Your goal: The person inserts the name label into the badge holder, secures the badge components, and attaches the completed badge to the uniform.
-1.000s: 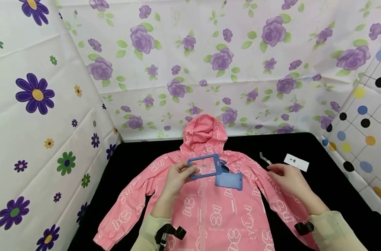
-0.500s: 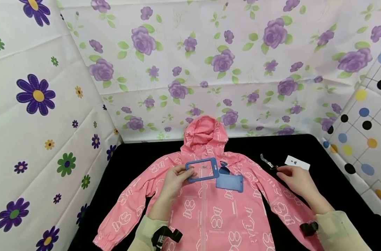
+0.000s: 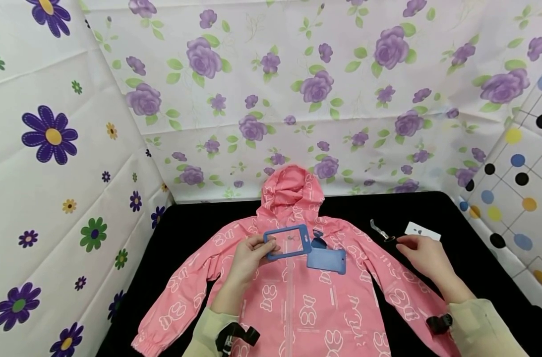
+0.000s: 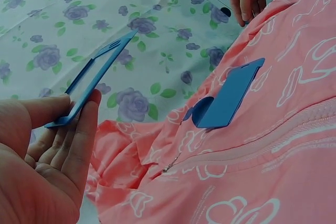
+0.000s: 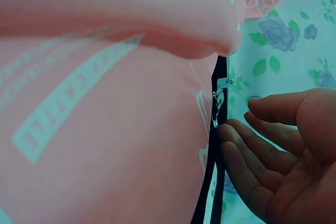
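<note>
My left hand (image 3: 248,255) pinches a blue rectangular badge-holder frame (image 3: 304,247) between thumb and fingers, raised above a pink hooded jacket (image 3: 266,277). A flat blue matching panel (image 3: 326,261) lies on the jacket's chest, with a dark blue rounded piece (image 3: 319,242) beside it. Over at the right sleeve, my right hand (image 3: 427,255) has its fingertips close to a small metal clip with a clear strap (image 3: 380,230). In the right wrist view, thumb and fingers stand apart, and the clip (image 5: 219,99) sits just beyond the fingertips.
A white card (image 3: 422,231) lies behind my right hand on the black table surface (image 3: 199,223). Flower-patterned cloth (image 3: 253,59) rises behind the table and along the left; dotted cloth (image 3: 520,198) stands at the right. The jacket covers most of the table's middle.
My right hand has moved right and come off the clip, which now lies near the fingertips. The left hand with the frame has shifted slightly left and down.
</note>
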The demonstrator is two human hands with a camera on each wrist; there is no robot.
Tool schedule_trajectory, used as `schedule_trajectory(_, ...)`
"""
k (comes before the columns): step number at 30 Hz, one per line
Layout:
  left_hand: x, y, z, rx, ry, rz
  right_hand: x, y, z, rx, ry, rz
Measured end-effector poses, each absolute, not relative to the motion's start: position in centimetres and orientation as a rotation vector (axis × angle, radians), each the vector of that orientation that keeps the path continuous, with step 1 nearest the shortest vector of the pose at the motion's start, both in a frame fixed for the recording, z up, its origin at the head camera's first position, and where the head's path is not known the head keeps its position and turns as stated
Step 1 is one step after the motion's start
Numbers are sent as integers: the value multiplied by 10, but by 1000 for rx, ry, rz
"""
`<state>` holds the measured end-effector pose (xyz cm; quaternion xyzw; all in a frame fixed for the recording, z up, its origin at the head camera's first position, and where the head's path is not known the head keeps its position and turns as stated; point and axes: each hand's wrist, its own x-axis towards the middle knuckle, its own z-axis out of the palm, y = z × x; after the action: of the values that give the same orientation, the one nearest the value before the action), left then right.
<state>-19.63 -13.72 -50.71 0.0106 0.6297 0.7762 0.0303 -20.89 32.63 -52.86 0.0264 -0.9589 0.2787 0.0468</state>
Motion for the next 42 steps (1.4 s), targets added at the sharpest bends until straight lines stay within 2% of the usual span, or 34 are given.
schedule_trajectory(16,-196,-137,-504,-15,1928,2395,-216,340,-530,64,-2952,800)
schedule_trajectory(31,-194,-138,-508,-5,1942,2389,-237,375,-529,-121,-3015,699)
schedule_trajectory(42,-195,-137,-507,22,1959,2383,-257,352,-527,-223,-3017,523)
